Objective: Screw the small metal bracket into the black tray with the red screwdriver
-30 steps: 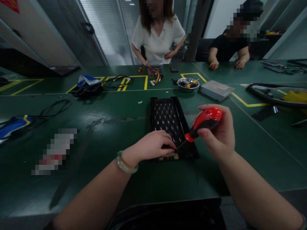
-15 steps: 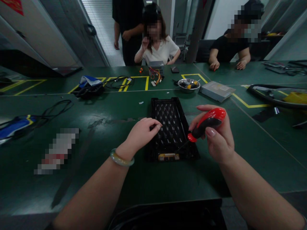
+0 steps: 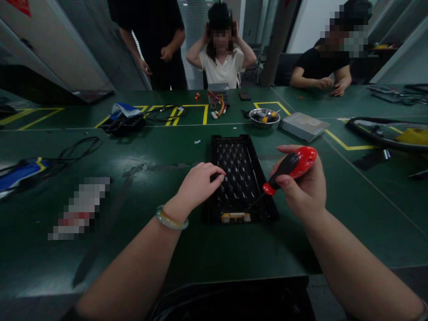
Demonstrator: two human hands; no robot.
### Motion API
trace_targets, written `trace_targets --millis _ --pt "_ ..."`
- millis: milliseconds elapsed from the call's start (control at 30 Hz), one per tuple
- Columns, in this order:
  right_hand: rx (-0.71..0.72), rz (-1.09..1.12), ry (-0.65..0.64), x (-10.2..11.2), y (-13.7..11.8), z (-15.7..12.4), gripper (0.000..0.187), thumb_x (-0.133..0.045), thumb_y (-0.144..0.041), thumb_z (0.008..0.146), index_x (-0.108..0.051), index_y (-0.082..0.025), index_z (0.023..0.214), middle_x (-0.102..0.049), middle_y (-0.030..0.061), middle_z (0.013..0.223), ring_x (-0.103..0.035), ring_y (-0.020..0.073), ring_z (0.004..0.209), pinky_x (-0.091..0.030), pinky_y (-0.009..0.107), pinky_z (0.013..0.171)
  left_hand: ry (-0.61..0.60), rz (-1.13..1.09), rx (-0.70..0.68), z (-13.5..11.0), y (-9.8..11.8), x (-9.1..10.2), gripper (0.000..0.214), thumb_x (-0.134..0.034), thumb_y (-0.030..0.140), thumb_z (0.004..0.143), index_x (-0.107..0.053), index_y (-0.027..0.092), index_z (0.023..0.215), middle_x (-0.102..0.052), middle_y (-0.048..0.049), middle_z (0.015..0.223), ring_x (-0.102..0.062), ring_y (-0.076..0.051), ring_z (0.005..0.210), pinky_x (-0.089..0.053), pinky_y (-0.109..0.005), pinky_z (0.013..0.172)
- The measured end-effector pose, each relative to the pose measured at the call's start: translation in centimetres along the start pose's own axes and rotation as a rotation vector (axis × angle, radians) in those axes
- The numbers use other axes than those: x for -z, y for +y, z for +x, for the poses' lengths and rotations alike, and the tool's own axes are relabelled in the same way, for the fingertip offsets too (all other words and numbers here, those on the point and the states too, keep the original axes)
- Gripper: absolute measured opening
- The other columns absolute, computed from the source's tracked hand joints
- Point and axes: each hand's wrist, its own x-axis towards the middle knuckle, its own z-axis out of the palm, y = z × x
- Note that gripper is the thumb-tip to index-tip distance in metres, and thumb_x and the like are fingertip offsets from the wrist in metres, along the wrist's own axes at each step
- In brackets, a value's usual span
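A black rectangular panel (image 3: 238, 160) with a gridded inner face lies lengthwise on the green table, a small gold connector board (image 3: 235, 217) at its near end. My left hand (image 3: 199, 183) rests on the panel's left edge with its fingers curled over the rim. My right hand (image 3: 303, 186) is closed round the red and black handle of a screwdriver (image 3: 290, 167). The thin shaft slants down and left, and its tip sits on the panel's near right part.
Farther back stand a metal bowl (image 3: 262, 117) with small parts, a grey drive-like box (image 3: 302, 125), loose coloured wires (image 3: 217, 103) and black cables (image 3: 77, 149). Three people are at the table's far side. A thick black cable (image 3: 384, 136) lies at right.
My left hand moved from the panel's near end, by the screwdriver tip, up to the left edge. The screwdriver stayed almost in place. The people at the far side shifted.
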Motion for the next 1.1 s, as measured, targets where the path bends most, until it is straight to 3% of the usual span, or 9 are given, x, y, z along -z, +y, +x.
trace_targets --millis 333,533,767,1100 --pt "0.027 0.053 -0.039 -0.2 -0.6 0.5 0.044 -0.063 -0.036 0.084 -0.053 -0.024 0.125 -0.062 0.0017 0.080 -0.055 0.0189 0.067 -0.046 0.038 0.061 -0.025 0.008 -0.013 -0.1 0.2 0.2 0.020 -0.052 0.030 0.094 -0.070 0.023 0.100 -0.069 -0.0009 0.104 -0.058 -0.019 0.099 -0.044 -0.040 0.095" --pt "0.004 0.142 -0.121 0.0 -0.8 0.5 0.045 -0.068 -0.028 0.078 -0.042 -0.027 0.114 -0.063 -0.0010 0.085 -0.057 0.0177 0.072 -0.047 0.036 0.067 -0.043 0.022 -0.005 -0.1 0.1 0.2 0.020 -0.053 0.031 0.094 -0.071 0.023 0.100 -0.069 -0.0018 0.106 -0.058 -0.020 0.099 -0.045 -0.040 0.093" --pt "-0.032 0.200 -0.161 0.3 -1.2 0.6 0.041 -0.068 -0.025 0.075 -0.049 -0.025 0.111 -0.060 0.0005 0.087 -0.057 0.0173 0.077 -0.047 0.032 0.063 -0.044 0.035 -0.022 -0.2 0.1 0.2 0.021 -0.053 0.031 0.094 -0.071 0.023 0.101 -0.069 -0.0015 0.104 -0.057 -0.020 0.098 -0.045 -0.039 0.091" --pt "-0.039 0.150 -0.201 0.5 -1.5 0.9 0.047 -0.072 -0.023 0.076 -0.046 -0.027 0.115 -0.060 -0.0018 0.082 -0.057 0.0152 0.070 -0.048 0.031 0.061 -0.095 0.080 -0.070 -0.3 0.2 0.7 0.021 -0.056 0.034 0.092 -0.072 0.022 0.097 -0.067 -0.0037 0.102 -0.056 -0.020 0.096 -0.045 -0.039 0.093"
